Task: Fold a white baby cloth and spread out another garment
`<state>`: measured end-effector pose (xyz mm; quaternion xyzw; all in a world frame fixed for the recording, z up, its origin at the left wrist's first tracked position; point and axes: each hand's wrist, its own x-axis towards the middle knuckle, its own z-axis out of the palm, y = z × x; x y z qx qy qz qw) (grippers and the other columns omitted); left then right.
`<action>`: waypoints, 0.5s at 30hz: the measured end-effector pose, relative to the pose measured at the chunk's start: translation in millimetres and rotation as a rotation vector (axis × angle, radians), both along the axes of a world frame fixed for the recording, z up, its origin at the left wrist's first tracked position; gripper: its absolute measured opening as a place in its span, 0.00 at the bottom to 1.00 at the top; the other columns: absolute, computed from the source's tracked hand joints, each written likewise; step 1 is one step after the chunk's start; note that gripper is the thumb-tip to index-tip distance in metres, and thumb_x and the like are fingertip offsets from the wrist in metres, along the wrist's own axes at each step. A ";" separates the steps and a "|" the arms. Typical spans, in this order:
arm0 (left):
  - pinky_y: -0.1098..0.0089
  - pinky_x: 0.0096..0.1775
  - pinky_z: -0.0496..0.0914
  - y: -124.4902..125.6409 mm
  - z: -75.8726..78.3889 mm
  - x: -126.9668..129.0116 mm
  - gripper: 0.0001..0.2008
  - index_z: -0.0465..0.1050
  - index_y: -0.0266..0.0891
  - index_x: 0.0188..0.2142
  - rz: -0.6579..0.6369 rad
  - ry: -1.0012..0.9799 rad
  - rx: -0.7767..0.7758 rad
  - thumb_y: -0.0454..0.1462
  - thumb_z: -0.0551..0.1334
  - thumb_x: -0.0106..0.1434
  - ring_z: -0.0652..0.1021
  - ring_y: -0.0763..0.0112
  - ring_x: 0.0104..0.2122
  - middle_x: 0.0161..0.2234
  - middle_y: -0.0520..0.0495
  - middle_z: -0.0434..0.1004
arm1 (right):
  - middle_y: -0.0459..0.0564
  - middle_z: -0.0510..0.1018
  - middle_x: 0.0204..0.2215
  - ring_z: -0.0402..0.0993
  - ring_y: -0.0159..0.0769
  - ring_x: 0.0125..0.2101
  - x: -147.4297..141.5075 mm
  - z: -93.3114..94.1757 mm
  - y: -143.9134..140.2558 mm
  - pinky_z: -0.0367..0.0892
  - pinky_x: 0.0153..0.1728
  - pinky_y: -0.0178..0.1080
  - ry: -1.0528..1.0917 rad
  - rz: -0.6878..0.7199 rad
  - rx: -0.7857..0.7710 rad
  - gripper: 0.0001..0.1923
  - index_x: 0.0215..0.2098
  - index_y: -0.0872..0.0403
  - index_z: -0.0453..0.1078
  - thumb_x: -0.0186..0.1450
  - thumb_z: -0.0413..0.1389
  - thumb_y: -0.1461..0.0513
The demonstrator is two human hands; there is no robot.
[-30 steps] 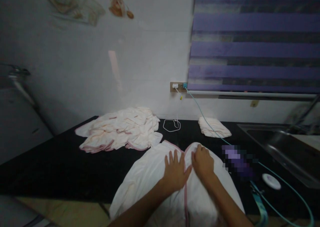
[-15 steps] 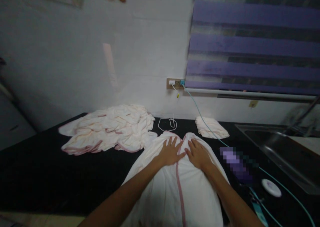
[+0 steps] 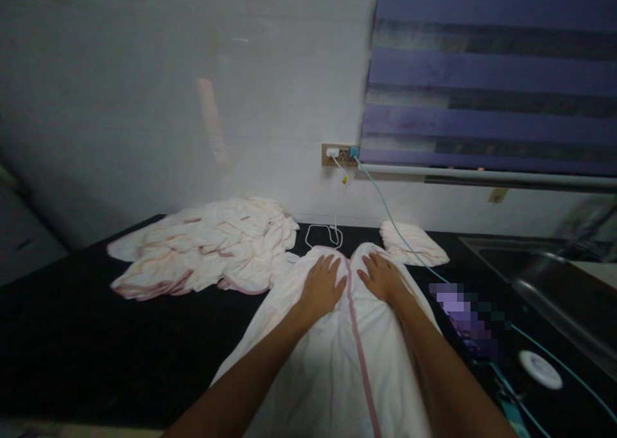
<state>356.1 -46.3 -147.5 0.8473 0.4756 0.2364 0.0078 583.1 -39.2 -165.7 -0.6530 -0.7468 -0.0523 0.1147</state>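
A white cloth garment [image 3: 332,361] with a pink trim line down its middle lies spread over the dark counter and runs toward me. My left hand [image 3: 322,287] rests flat on its upper left part, fingers stretched out. On the other side of the pink trim, my right hand [image 3: 383,277] lies on the upper right part with fingers apart. Neither hand grasps the cloth. The garment's two rounded far corners show just beyond my fingertips. Its near end passes out of view at the bottom.
A rumpled pile of white, pink-edged cloth [image 3: 216,245] lies at left. A folded white cloth [image 3: 412,242], a pixelated purple device [image 3: 463,319], a white round object [image 3: 540,368] and a teal cable [image 3: 393,216] are at right, beside a metal sink [image 3: 569,316]. A white cable [image 3: 311,236] lies behind.
My hands have drawn slightly apart over the cloth, the left one moving left. The camera view has shifted a little.
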 end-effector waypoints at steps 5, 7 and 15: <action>0.53 0.56 0.68 -12.7 37.4 -86.6 0.30 0.68 0.32 0.61 0.309 0.001 -0.040 0.52 0.52 0.71 0.70 0.47 0.57 0.55 0.31 0.70 | 0.62 0.62 0.69 0.55 0.49 0.69 0.4 -2.2 0.9 0.53 0.67 0.50 0.011 0.038 -0.005 0.29 0.69 0.55 0.61 0.75 0.46 0.50; 0.53 0.56 0.67 -11.2 40.6 -121.8 0.31 0.74 0.31 0.52 0.271 0.065 -0.177 0.56 0.55 0.67 0.71 0.46 0.55 0.50 0.31 0.72 | 0.62 0.65 0.67 0.57 0.48 0.68 -2.0 1.2 -2.1 0.54 0.66 0.48 0.028 0.042 0.006 0.27 0.67 0.56 0.62 0.75 0.46 0.52; 0.56 0.55 0.69 -27.2 18.2 -161.4 0.21 0.73 0.37 0.51 0.053 -0.128 -0.297 0.49 0.53 0.69 0.78 0.55 0.47 0.46 0.38 0.77 | 0.61 0.73 0.56 0.71 0.45 0.53 -14.0 28.3 -28.2 0.63 0.54 0.43 -0.040 -0.073 -0.021 0.19 0.57 0.57 0.70 0.73 0.45 0.63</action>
